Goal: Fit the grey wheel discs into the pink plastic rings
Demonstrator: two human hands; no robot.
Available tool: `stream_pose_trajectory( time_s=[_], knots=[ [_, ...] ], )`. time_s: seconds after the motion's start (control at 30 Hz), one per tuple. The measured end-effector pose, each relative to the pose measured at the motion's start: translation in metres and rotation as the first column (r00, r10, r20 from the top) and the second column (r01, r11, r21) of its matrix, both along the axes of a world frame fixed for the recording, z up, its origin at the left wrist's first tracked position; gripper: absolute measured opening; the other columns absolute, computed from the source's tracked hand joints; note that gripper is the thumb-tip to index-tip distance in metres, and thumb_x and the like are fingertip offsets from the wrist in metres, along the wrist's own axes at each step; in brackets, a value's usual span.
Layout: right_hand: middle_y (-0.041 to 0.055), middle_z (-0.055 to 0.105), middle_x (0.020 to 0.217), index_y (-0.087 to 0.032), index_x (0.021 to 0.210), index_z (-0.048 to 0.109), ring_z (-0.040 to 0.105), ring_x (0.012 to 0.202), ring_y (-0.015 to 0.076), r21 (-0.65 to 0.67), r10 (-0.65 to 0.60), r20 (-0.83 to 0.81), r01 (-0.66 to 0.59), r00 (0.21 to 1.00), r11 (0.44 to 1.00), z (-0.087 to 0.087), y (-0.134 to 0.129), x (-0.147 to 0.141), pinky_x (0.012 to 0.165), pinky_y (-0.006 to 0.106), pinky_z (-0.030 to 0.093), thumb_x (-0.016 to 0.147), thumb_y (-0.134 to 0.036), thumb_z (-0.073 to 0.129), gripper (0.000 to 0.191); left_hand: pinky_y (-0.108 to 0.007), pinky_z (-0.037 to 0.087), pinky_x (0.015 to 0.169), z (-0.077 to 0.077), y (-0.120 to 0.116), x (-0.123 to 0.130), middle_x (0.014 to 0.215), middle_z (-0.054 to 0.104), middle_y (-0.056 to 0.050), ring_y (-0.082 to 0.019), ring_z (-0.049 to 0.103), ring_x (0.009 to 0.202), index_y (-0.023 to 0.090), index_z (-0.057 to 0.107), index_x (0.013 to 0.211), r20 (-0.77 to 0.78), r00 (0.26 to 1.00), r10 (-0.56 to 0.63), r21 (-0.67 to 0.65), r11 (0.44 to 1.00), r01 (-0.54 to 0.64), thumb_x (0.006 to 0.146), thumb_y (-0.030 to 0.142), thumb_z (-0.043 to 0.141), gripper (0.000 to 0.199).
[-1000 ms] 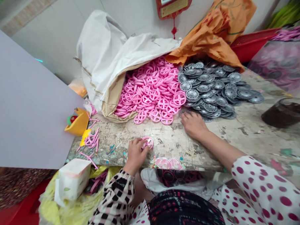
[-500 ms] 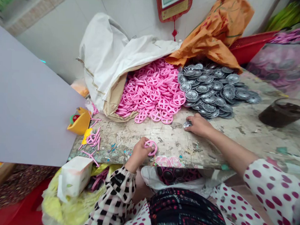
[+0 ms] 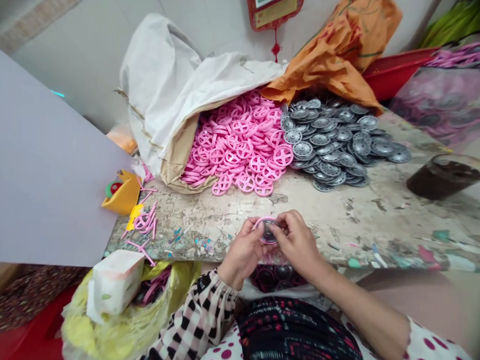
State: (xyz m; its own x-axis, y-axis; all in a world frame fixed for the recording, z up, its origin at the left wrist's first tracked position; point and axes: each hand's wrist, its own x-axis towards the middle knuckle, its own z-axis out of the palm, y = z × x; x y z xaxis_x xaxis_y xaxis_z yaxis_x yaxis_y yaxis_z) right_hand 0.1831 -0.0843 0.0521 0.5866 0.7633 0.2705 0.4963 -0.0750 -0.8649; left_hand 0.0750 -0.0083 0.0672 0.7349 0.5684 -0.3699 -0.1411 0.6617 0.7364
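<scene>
My left hand [image 3: 242, 253] and my right hand [image 3: 295, 241] meet above the front of the worn, paint-stained table [image 3: 341, 227]. Between them, a pink plastic spoked wheel [image 3: 257, 223] is held together with a grey metal disc [image 3: 268, 230], and my fingers hide much of both. Beyond my hands lies a heap of pink wheels [image 3: 237, 143] spilling from a sack, with a pile of grey discs [image 3: 329, 144] to its right. Neither hand touches either pile.
A white sack [image 3: 160, 91] and an orange bag [image 3: 333, 51] sit behind the piles. Pink sprue pieces [image 3: 146, 223] lie at the left table edge beside a yellow holder [image 3: 122, 193]. A glass container of dark liquid [image 3: 447, 178] stands right. A large pale board [image 3: 46, 155] blocks the left.
My right hand has moved left from the grey pile, carrying a grey disc to the pink wheel. My left hand has moved right, and the two hands now meet at the wheel.
</scene>
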Motion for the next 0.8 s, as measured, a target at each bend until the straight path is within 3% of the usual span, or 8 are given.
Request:
stream_pose_trajectory(
  time_s=[0.07,0.2,0.37,0.6,0.67,0.8],
  knots=[
    [0.0052,0.05,0.088,-0.022,0.084,0.049,0.051,0.082,0.0197,0.012,-0.005,0.059,0.005,0.998,1.0,-0.002,-0.004,-0.002,0.073,0.033,0.042,0.085,-0.033,0.05,0.011,-0.029,0.054,0.077,0.001,-0.007,0.001,0.093,0.062,0.001,-0.012,0.062,0.083,0.023,0.046,0.094,-0.006,1.0,0.02,0.036,0.999,-0.02,0.073,0.033,0.072,0.035],
    [0.0044,0.054,0.091,-0.022,0.094,0.05,0.052,0.084,0.0192,-0.028,0.078,-0.028,-0.079,0.997,0.997,0.001,-0.005,0.005,0.075,0.032,0.042,0.085,-0.033,0.051,0.015,-0.029,0.053,0.078,0.002,-0.013,0.0,0.091,0.061,0.002,-0.012,0.061,0.085,0.024,0.043,0.092,-0.002,0.999,0.043,0.09,0.995,-0.043,0.073,0.035,0.071,0.037],
    [-0.001,0.054,0.076,-0.022,0.087,0.052,0.05,0.07,0.0155,-0.118,0.167,-0.16,-0.187,0.973,0.975,0.007,-0.004,0.005,0.065,0.028,0.039,0.083,-0.031,0.051,0.01,-0.027,0.054,0.069,0.001,-0.015,-0.002,0.09,0.059,0.003,-0.011,0.061,0.076,0.023,0.042,0.09,-0.071,0.996,0.058,0.162,0.986,-0.046,0.071,0.036,0.071,0.037],
    [-0.0046,0.049,0.064,-0.022,0.078,0.048,0.047,0.061,0.0139,-0.145,0.1,-0.312,-0.152,0.945,0.978,-0.017,-0.001,-0.009,0.058,0.026,0.036,0.078,-0.029,0.051,0.007,-0.019,0.049,0.048,-0.013,-0.014,-0.011,0.079,0.055,0.004,-0.009,0.057,0.06,0.02,0.044,0.087,-0.23,0.969,0.086,0.214,0.976,-0.036,0.067,0.039,0.07,0.038],
    [-0.0047,0.05,0.063,-0.022,0.08,0.05,0.047,0.059,0.0138,-0.175,0.147,-0.358,-0.22,0.922,0.96,-0.026,-0.003,-0.008,0.056,0.025,0.036,0.078,-0.031,0.052,0.009,-0.02,0.049,0.048,-0.015,-0.011,-0.018,0.078,0.055,0.003,-0.01,0.056,0.061,0.02,0.045,0.086,-0.314,0.949,0.037,0.237,0.971,0.041,0.067,0.042,0.071,0.039],
    [-0.0039,0.054,0.066,-0.021,0.079,0.054,0.049,0.063,0.0136,-0.14,0.326,-0.336,-0.389,0.884,0.911,-0.035,-0.013,-0.005,0.06,0.025,0.038,0.079,-0.032,0.055,0.011,-0.022,0.051,0.05,-0.013,-0.001,-0.035,0.076,0.057,0.001,-0.012,0.058,0.064,0.018,0.049,0.086,-0.444,0.874,-0.199,0.239,0.913,0.33,0.065,0.046,0.072,0.042]
  ],
)
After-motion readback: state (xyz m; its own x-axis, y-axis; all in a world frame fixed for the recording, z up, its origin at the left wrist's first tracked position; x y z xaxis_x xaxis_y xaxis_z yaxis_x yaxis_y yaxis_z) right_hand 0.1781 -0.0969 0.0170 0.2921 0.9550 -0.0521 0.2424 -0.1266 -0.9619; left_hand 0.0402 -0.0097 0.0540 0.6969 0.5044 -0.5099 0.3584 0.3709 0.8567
